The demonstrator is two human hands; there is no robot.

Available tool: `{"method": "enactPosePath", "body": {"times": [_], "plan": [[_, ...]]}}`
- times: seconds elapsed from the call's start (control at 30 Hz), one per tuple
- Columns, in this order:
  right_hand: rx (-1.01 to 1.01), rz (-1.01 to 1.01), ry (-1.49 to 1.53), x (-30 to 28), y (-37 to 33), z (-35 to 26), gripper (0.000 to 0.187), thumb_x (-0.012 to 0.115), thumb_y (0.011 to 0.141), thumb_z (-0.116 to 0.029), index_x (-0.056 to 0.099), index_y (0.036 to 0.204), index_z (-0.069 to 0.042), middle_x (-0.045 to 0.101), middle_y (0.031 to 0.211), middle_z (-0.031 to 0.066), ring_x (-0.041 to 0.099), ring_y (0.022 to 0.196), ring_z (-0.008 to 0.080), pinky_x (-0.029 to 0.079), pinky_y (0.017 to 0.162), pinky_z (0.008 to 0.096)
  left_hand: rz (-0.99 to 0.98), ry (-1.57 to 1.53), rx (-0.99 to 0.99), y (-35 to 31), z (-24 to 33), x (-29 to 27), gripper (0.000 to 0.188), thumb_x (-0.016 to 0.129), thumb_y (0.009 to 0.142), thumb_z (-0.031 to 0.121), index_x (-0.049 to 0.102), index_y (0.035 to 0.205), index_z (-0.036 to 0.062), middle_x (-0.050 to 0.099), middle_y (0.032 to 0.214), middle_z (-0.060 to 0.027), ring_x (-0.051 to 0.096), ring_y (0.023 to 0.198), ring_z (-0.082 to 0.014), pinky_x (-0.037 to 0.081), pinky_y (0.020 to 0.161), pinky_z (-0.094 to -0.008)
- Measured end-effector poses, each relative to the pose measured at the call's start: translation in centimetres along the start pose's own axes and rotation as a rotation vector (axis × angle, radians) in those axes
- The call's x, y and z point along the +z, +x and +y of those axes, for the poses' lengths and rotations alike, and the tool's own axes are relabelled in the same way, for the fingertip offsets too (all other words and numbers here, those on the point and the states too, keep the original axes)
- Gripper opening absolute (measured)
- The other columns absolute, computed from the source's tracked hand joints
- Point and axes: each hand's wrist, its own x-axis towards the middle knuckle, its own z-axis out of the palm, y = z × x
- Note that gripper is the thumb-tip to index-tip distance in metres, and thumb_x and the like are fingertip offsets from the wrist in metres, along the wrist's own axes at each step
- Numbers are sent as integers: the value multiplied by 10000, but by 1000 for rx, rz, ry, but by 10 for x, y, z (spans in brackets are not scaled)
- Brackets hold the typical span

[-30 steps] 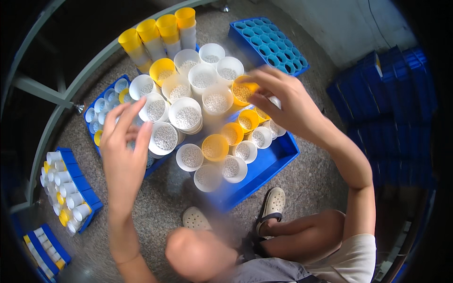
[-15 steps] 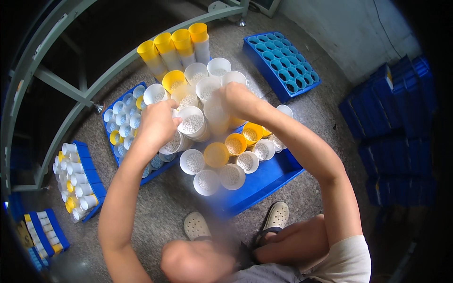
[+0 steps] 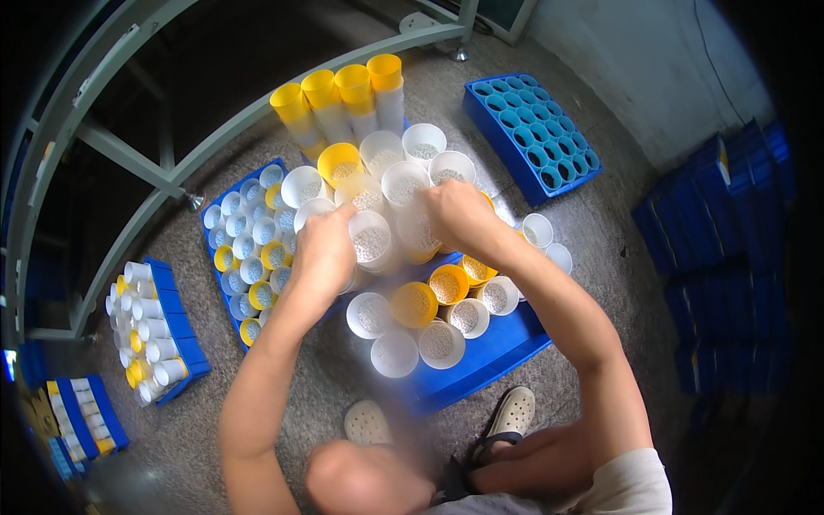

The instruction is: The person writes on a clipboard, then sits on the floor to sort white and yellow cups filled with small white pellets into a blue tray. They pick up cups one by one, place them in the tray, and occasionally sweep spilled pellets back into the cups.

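White translucent and yellow plastic cups, several holding small white pellets, stand crowded together in front of me. My left hand (image 3: 324,251) is closed at the rim of a pellet-filled white cup (image 3: 371,244) on the left of the cluster. Its fingertips are partly hidden among the rims. My right hand (image 3: 463,216) pinches the rim of a blurred white cup (image 3: 415,228) to the right. Nearer to me, a yellow cup (image 3: 414,305) stands among white cups (image 3: 441,345) over a blue crate (image 3: 481,365).
Tall yellow-topped cup stacks (image 3: 354,90) stand behind. At left are a blue crate of cups (image 3: 243,227) and a tilted blue crate (image 3: 180,318). A blue crate with teal cups (image 3: 536,129) lies far right, and stacked blue crates (image 3: 721,257) line the right side. A metal frame (image 3: 129,159) runs behind.
The whole view has shifted, so the scene sits lower and farther right. Both hands have drawn slightly toward me among the cups.
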Motion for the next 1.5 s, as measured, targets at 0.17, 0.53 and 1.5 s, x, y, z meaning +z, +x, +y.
{"method": "enactPosePath", "body": {"times": [0.17, 0.53, 1.5], "plan": [[-8, 44, 10, 4, 3, 0, 172, 612, 730, 9, 669, 892, -8, 680, 751, 243, 699, 733, 433, 579, 678, 508, -90, 31, -5, 8, 1, -2, 370, 670, 858, 39, 686, 1227, 35, 704, 1035, -279, 678, 1008, -439, 532, 926, -484], [65, 0, -62, 0, 0, -7, 189, 604, 816, -38, 711, 969, -9, 714, 827, 231, 727, 773, 401, 594, 684, 466, -87, 66, -71, 10, 4, 4, 361, 683, 854, 48, 694, 1214, 28, 708, 1055, -269, 683, 1022, -428, 531, 938, -476], [60, -270, 469, -102, -267, 67, 285, 683, 756, 45, 737, 1034, 16, 723, 901, 200, 713, 806, 323, 569, 768, 404, -796, -372, 83, -197, 125, -85, 328, 683, 837, -17, 735, 1147, 78, 748, 1047, -151, 739, 905, -339, 583, 809, -371]]}}
